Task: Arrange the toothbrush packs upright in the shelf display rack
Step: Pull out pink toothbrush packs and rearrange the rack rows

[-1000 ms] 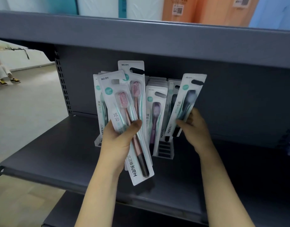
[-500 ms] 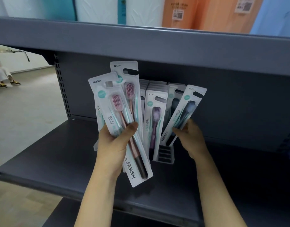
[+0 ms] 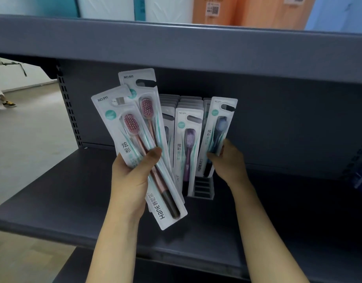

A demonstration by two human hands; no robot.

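1. The grey metal shelf (image 3: 53, 203) spans the view, with another shelf board (image 3: 196, 43) overhead carrying orange, white and teal packages (image 3: 216, 9).
2. The display rack (image 3: 203, 187) stands on the shelf near the back panel; its front slots on the right side show bare, and rows of toothbrush packs (image 3: 189, 148) stand upright in it, the front one holding a purple brush.
3. The left hand (image 3: 133, 176) is a closed grip on a fan of pink-brush packs (image 3: 139, 152), thumb pressed across the front one; these packs tilt leftward and are held in front of the rack, clear of the shelf.
4. The right hand (image 3: 227, 160) pinches a dark-brush pack (image 3: 217, 129) by its lower half, fingers behind and thumb in front. This pack stands nearly upright, leaning slightly right, at the right column of the rack, its lower end just above the slots.
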